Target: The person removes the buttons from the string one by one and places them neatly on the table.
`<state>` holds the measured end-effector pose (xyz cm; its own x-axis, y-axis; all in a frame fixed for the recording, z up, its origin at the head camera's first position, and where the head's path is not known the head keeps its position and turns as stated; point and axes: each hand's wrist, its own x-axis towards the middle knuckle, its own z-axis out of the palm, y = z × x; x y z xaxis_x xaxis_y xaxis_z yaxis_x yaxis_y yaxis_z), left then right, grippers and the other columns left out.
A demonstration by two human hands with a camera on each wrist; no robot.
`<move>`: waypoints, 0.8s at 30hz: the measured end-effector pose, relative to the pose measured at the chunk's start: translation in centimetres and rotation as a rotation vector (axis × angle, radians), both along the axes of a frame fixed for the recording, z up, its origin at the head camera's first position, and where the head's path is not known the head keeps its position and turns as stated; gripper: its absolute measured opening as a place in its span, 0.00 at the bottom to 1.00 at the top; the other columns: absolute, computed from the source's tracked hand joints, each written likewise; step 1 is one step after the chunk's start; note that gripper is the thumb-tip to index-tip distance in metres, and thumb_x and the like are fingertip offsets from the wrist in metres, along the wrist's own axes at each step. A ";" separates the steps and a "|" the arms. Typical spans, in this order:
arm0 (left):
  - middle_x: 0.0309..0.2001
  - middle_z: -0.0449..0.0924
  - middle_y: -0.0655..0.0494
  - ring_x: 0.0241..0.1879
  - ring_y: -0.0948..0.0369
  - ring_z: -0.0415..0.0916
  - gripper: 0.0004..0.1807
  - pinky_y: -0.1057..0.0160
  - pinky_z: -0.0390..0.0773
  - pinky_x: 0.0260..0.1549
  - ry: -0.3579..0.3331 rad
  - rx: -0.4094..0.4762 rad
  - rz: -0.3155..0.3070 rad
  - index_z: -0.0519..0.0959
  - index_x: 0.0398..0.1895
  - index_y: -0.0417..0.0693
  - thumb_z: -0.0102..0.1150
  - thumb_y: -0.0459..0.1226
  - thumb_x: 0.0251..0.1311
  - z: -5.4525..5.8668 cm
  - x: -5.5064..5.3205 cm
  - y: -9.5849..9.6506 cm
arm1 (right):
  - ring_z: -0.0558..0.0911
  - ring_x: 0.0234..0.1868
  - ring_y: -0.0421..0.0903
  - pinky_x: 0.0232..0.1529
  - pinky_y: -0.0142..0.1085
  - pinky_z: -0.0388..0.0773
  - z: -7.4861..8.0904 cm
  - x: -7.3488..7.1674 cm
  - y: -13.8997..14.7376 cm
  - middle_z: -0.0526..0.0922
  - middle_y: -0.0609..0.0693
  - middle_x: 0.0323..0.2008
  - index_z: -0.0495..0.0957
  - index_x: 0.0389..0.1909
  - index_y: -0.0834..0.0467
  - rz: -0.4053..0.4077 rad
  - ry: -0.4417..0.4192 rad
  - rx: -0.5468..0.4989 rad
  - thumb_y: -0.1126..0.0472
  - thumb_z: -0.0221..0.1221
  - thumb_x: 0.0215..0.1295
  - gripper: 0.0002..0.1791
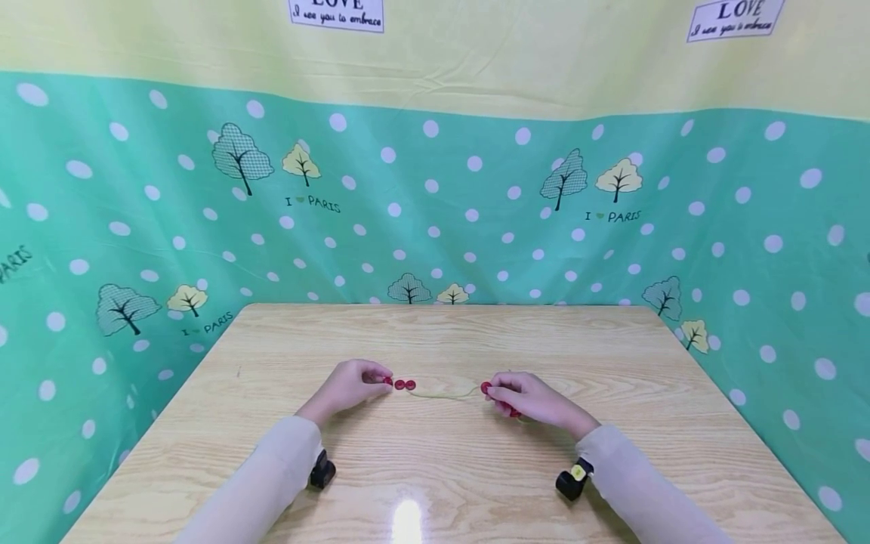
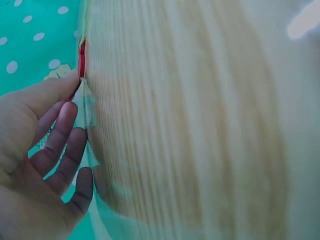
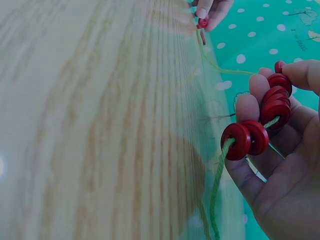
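My left hand [image 1: 348, 389] is at the left of the table's middle, thumb and forefinger pinching a red button [image 1: 388, 381]. Right beside it lie two more red buttons [image 1: 405, 384]. From these a thin green string [image 1: 442, 397] runs slackly across to my right hand [image 1: 537, 398]. Strung on the string there are several red round buttons [image 3: 235, 141], some lying against the fingers and palm. Thumb and forefinger of that hand pinch the string's buttons near the top [image 3: 279, 81]. Below them the string's tail [image 3: 216, 200] hangs down.
Both hands work above a light wood-grain table [image 1: 435, 468]. A green dotted curtain [image 1: 435, 211] with printed trees hangs behind and on both sides of it. Black wrist cameras [image 1: 322, 470] are strapped at the sleeves. A bright reflection shows at the table's front.
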<state>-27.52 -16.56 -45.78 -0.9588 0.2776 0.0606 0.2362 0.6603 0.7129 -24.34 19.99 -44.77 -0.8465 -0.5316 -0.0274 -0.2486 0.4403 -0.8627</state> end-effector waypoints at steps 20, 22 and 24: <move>0.33 0.82 0.63 0.34 0.64 0.75 0.10 0.61 0.77 0.40 -0.014 -0.033 0.013 0.88 0.43 0.48 0.72 0.36 0.58 -0.2 -0.1 0.4 | 0.69 0.22 0.44 0.21 0.31 0.65 -0.3 -0.2 0.1 0.79 0.63 0.29 0.79 0.42 0.63 0.006 -0.009 -0.011 0.53 0.50 0.79 0.17; 0.33 0.82 0.63 0.34 0.65 0.76 0.10 0.61 0.77 0.40 -0.014 -0.034 0.012 0.88 0.43 0.48 0.72 0.36 0.58 -0.2 -0.1 0.4 | 0.69 0.21 0.43 0.20 0.31 0.64 -0.3 -0.1 0.1 0.78 0.65 0.28 0.79 0.42 0.65 0.012 -0.001 -0.006 0.54 0.50 0.80 0.17; 0.33 0.82 0.63 0.34 0.65 0.76 0.10 0.61 0.77 0.40 -0.017 -0.034 0.012 0.88 0.43 0.48 0.73 0.36 0.58 -0.2 -0.2 0.4 | 0.68 0.21 0.43 0.20 0.30 0.64 -0.2 -0.1 0.1 0.78 0.65 0.28 0.78 0.42 0.66 0.017 0.009 0.002 0.55 0.50 0.80 0.17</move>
<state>-27.68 -16.20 -45.96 -0.9628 0.2679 0.0356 0.2167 0.6865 0.6941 -24.40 20.08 -45.02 -0.8374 -0.5462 -0.0202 -0.2644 0.4371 -0.8597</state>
